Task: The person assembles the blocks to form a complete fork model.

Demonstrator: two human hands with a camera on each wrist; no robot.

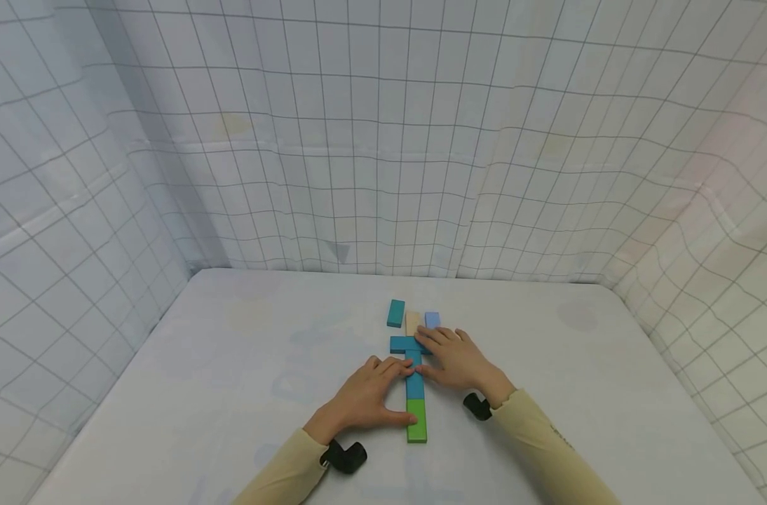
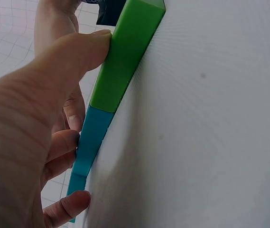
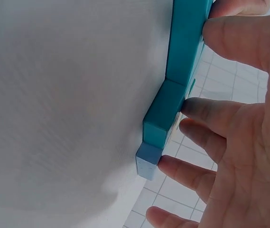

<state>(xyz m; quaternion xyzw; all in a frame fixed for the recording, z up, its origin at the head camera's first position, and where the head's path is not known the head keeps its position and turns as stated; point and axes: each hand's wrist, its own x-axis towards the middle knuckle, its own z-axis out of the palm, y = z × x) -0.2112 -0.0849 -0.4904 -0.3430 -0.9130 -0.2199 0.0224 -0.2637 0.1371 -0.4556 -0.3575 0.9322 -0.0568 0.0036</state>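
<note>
On the white table a green block lies end to end with a blue block, and a second blue block lies crosswise at the far end, making a T. My left hand rests its thumb on the green block, its fingers spread along the blue one. From the other side, my right hand touches the upright blue block with its thumb. Its fingertips rest on the crosswise block, partly covering it, and reach toward a light blue block.
Just beyond the T lie a teal block, a beige block and the light blue block. White gridded cloth hangs behind the table and along both sides. A black wrist device sits by the left wrist, another by the right.
</note>
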